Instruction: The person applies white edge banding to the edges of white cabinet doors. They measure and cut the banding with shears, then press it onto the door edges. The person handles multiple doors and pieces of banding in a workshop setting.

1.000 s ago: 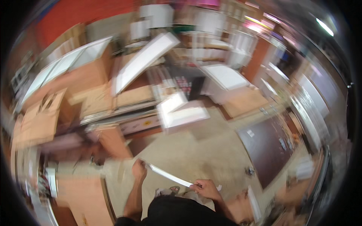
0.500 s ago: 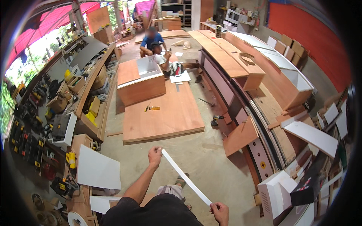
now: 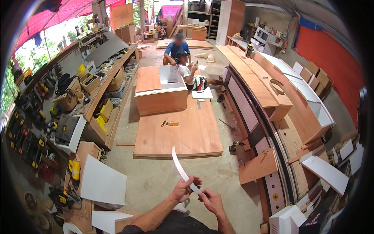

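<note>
A thin, flexible white strip (image 3: 178, 165) is held in front of my body, its free end curving up and away over the floor. My left hand (image 3: 185, 189) has its thumb and fingers around the strip near the lower part. Just to the right, my right hand (image 3: 212, 201) pinches the strip's near end between thumb and fingers. The two hands are close together. Beyond the strip lies a large wooden panel (image 3: 183, 136) on the floor, with a screwdriver (image 3: 172, 123) on top of it.
Two people (image 3: 180, 50) sit beside an open wooden cabinet (image 3: 161, 102) ahead. A cluttered workbench (image 3: 102, 91) runs along the left, and long cabinet carcasses (image 3: 249, 74) stand on the right. A white board (image 3: 103, 181) is near my left; a cordless drill (image 3: 235, 146) sits on the floor.
My left hand has slid down the strip toward my right hand, leaving the far end free and curved. My right hand has moved up and left. The view has shifted slightly.
</note>
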